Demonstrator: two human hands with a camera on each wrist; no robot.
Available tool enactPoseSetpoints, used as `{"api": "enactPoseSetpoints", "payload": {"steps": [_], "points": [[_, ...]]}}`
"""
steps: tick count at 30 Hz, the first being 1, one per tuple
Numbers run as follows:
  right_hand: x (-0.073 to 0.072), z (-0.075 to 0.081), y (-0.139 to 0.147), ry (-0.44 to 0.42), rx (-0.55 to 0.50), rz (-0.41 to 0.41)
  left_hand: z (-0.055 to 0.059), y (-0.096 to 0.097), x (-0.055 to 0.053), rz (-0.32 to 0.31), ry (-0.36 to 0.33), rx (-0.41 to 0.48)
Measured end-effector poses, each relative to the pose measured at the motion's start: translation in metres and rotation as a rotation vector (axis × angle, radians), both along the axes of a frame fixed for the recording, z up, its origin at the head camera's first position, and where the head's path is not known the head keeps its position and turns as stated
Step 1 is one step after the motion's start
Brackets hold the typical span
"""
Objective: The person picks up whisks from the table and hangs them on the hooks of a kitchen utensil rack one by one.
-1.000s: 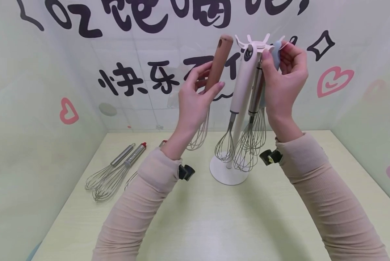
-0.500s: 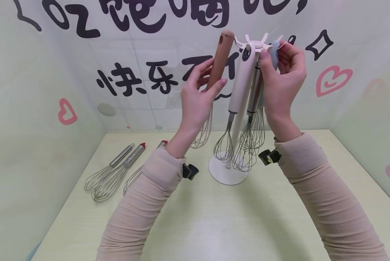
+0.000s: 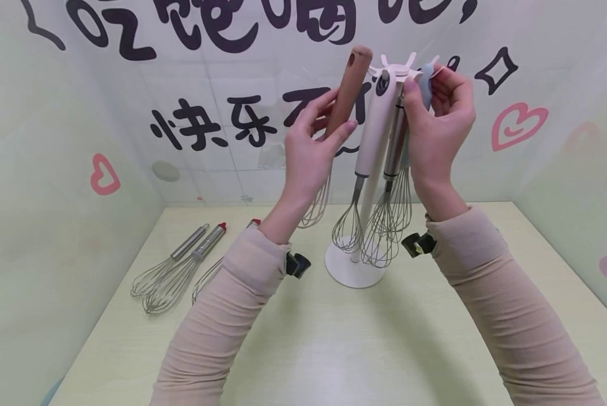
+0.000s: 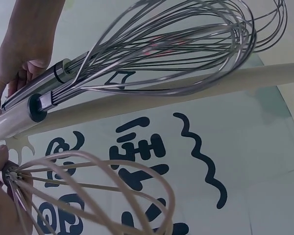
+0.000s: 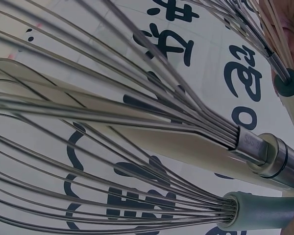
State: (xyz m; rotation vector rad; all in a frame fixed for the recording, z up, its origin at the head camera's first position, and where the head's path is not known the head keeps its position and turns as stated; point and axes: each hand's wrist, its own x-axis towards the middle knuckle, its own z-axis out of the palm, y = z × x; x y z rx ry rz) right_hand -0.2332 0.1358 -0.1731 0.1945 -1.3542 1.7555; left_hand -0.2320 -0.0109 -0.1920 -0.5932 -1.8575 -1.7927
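Note:
My left hand (image 3: 309, 144) grips a whisk by its brown handle (image 3: 349, 93), which tilts so its top end overlaps the left hooks of the white rack (image 3: 401, 69). Its pinkish wire loops (image 4: 132, 196) hang below the hand. My right hand (image 3: 441, 121) pinches a blue-handled whisk (image 3: 425, 84) near its top, at the rack's right hooks. A white-handled whisk (image 3: 376, 127) and a steel-handled whisk (image 3: 396, 141) hang between the hands. In the right wrist view, the steel whisk's ferrule (image 5: 252, 144) and the blue-green handle (image 5: 264, 210) lie close together.
The rack's round white base (image 3: 351, 276) stands on the pale table (image 3: 323, 349). At the left lie a steel whisk (image 3: 189, 242), a red-tipped steel whisk (image 3: 209, 241), and another red-tipped whisk (image 3: 209, 276) partly behind my left sleeve. A printed sheet (image 3: 262, 180) stands behind.
My left hand has moved right and slightly up, bringing the brown-handled whisk against the rack's left side in view. My right hand stays at the blue-handled whisk.

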Motion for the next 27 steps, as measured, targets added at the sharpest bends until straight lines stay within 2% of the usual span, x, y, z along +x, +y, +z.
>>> {"api": "enactPoseSetpoints", "payload": {"steps": [8, 13, 22, 27], "points": [[-0.0011, -0.0004, 0.0004, -0.001, -0.007, 0.008, -0.0002, 0.0021, -0.0016, 0.010, 0.012, -0.026], [-0.0014, 0.0004, 0.0002, 0.005, -0.012, 0.007, 0.0009, 0.0032, -0.0018, -0.001, -0.008, -0.043], [0.0005, 0.0002, -0.0008, 0.018, 0.009, -0.020, 0.0009, 0.0012, -0.0030, -0.036, -0.042, -0.085], [0.0051, 0.0017, -0.0037, 0.012, 0.015, -0.019, 0.0000, -0.0012, -0.0034, -0.088, -0.062, -0.076]]}}
